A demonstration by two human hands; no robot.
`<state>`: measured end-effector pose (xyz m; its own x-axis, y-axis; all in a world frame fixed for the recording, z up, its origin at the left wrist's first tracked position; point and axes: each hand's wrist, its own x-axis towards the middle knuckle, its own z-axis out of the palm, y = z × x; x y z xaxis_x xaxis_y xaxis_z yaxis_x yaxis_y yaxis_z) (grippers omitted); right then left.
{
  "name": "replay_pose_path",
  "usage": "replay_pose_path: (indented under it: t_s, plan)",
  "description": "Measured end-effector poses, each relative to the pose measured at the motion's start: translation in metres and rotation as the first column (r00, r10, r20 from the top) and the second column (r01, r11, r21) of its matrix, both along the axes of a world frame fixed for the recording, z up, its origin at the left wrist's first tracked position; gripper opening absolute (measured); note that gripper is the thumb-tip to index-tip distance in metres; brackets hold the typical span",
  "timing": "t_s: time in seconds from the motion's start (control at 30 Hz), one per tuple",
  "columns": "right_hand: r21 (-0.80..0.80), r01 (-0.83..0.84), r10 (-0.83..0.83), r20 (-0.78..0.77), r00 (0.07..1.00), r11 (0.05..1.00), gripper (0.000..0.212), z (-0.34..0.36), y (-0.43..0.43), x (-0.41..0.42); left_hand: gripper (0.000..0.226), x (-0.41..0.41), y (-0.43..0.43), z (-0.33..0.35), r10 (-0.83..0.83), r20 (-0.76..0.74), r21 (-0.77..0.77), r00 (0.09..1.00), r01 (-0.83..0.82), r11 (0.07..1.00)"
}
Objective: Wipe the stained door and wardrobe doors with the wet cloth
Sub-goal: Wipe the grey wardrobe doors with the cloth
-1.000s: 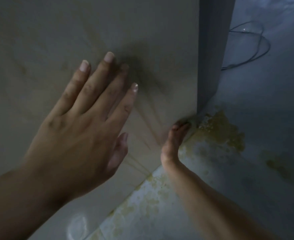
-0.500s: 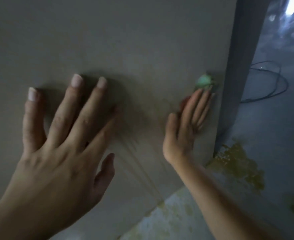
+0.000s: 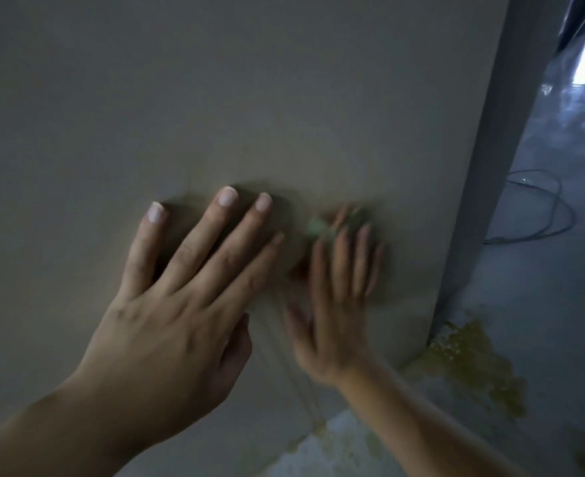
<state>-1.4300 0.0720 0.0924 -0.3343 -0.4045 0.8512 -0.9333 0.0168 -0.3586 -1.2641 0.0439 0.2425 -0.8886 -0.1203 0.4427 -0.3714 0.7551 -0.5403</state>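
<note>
Cloth comes first: the small pale-green wet cloth (image 3: 317, 226) is pressed against the plain beige door panel (image 3: 284, 98), mostly hidden under the right hand (image 3: 336, 304), with only a scrap showing past the fingertips. That hand is blurred, but its fingers (image 3: 341, 263) look stretched flat over the cloth, pressing rather than clenching. The left hand (image 3: 181, 304) lies just beside it, fingers spread straight on the panel and grasping nothing, probably bracing. Whether this panel is the room door or a wardrobe door I cannot tell.

The cloth should be light, soft and limp. Being wet, it may bunch or slip out from under the palm, so flat pressure over its middle likely suits it better than a pinch at one edge. The panel looks stiff and smooth, with faint streaks running down below the hands.
</note>
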Motion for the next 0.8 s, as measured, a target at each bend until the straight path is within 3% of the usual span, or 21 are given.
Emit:
replay_pose_path:
  t_s: [0.07, 0.13, 0.2, 0.27, 0.33, 0.43, 0.5, 0.57, 0.63, 0.73, 0.8]
  plan:
    - [0.104, -0.018, 0.036, -0.175, 0.984, 0.994, 0.065, -0.03, 0.008, 0.014, 0.077, 0.002, -0.001, 0.005, -0.054, -0.017, 0.063, 0.998, 0.055, 0.996]
    - [0.076, -0.003, 0.018, -0.197, 0.98, 0.997, 0.066, -0.019, 0.006, 0.001, 0.076, 0.008, 0.0, 0.011, -0.083, -0.051, 0.098, 0.995, 0.088, 0.991]
    - [-0.034, 0.033, -0.037, -0.097, 0.995, 0.999, 0.065, 0.032, 0.0, -0.02, 0.079, 0.015, 0.002, 0.019, -0.069, -0.093, 0.07, 0.993, 0.076, 0.995]
    - [-0.167, 0.131, -0.11, 0.131, 0.985, 0.977, 0.069, 0.085, -0.008, -0.035, 0.08, 0.021, 0.002, 0.028, -0.01, -0.124, 0.015, 0.992, 0.012, 1.0]
    - [-0.201, 0.192, -0.137, 0.259, 0.956, 0.961, 0.074, 0.11, -0.012, -0.024, 0.08, 0.029, 0.0, 0.036, 0.07, -0.158, -0.026, 0.985, -0.075, 0.997]
    - [-0.07, 0.046, -0.048, -0.036, 0.998, 0.996, 0.071, 0.078, -0.01, 0.021, 0.084, 0.037, -0.002, 0.046, 0.145, -0.167, -0.059, 0.975, -0.156, 0.986]
    - [0.025, -0.007, 0.013, -0.247, 0.969, 1.0, 0.063, 0.054, -0.005, 0.026, 0.086, 0.041, -0.003, 0.051, 0.141, -0.133, -0.073, 0.981, -0.152, 0.986]
    - [0.016, -0.015, 0.019, -0.316, 0.949, 1.0, 0.057, 0.066, -0.004, 0.007, 0.085, 0.044, -0.004, 0.054, 0.133, -0.119, -0.072, 0.984, -0.142, 0.987]
    - [-0.068, 0.021, -0.038, -0.254, 0.967, 0.997, 0.057, 0.108, -0.006, -0.015, 0.085, 0.045, -0.005, 0.055, 0.119, -0.113, -0.045, 0.986, -0.125, 0.991]
    - [-0.212, 0.141, -0.134, 0.047, 0.99, 0.967, 0.069, 0.181, -0.014, -0.033, 0.089, 0.047, -0.008, 0.056, 0.112, -0.071, -0.01, 0.991, -0.113, 0.994]
    - [-0.225, 0.15, -0.136, 0.076, 0.988, 0.963, 0.072, 0.192, -0.016, -0.023, 0.093, 0.047, -0.008, 0.057, 0.096, -0.069, 0.006, 0.993, -0.096, 0.995]
